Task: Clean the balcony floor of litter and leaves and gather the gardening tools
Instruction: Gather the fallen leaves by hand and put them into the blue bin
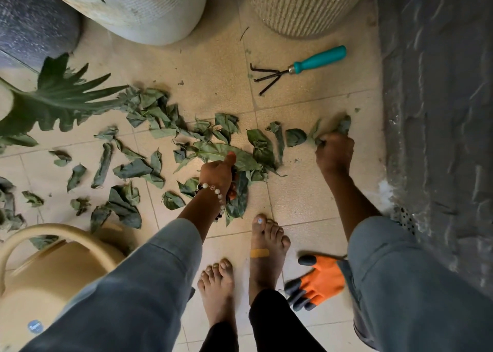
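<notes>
**Leaves gathered by the handful**

Bent over the floor point(306, 199), left hand point(217, 174) clutching a bunch of leaves point(149, 127), right hand point(333, 151) pinching another clump by the wall. Best swept inward into one pile before lifting. Rake point(296, 70) and glove point(317, 282) uncollected.

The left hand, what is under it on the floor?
Green leaves lie under the left hand, which grips a bunch of them. The tile directly beneath is covered, so anything else there cannot be seen.
</notes>
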Demonstrator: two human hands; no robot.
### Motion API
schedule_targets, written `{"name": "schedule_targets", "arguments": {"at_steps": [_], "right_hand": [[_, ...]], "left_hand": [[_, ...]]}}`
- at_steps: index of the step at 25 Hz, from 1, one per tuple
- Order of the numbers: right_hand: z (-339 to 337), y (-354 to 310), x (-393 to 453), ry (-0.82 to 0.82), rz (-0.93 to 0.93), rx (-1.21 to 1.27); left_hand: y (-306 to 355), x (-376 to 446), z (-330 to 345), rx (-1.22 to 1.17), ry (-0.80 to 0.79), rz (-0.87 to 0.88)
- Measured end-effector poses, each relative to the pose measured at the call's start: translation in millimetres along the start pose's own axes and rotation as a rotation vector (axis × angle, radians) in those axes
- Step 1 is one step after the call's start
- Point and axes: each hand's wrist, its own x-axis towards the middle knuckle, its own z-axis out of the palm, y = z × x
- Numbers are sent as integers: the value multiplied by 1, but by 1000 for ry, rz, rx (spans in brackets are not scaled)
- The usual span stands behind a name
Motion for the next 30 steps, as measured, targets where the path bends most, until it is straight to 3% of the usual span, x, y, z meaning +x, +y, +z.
{"name": "schedule_targets", "arguments": {"at_steps": [4, 6, 9, 14, 17, 19, 22, 26, 28, 30], "right_hand": [[-3, 4, 1, 211, 141, 294], [-1, 9, 13, 143, 96, 258], [-1, 14, 20, -27, -58, -113], [-3, -14, 0, 84, -290, 182], [20, -26, -20, -20, -387, 30], [32, -26, -25, -4, -447, -95], [24, -30, -17, 36, -372, -24], [-1, -47, -24, -17, -130, 370], [-1, -59, -32, -87, -203, 371], [10, -65, -29, -145, -319, 193]], "left_hand": [[5, -3, 0, 4, -8, 4], [9, 2, 2, 5, -10, 10], [11, 9, 8, -24, -27, 7], [10, 4, 14, -23, -64, -9], [8, 5, 15, -10, -61, -3], [6, 6, 13, -11, -57, -2], [4, 7, 8, -10, -51, 4], [0, 6, -3, -9, -23, -14], [-1, 5, -5, -6, -19, -20], [0, 6, -6, -14, -21, -23]]}}
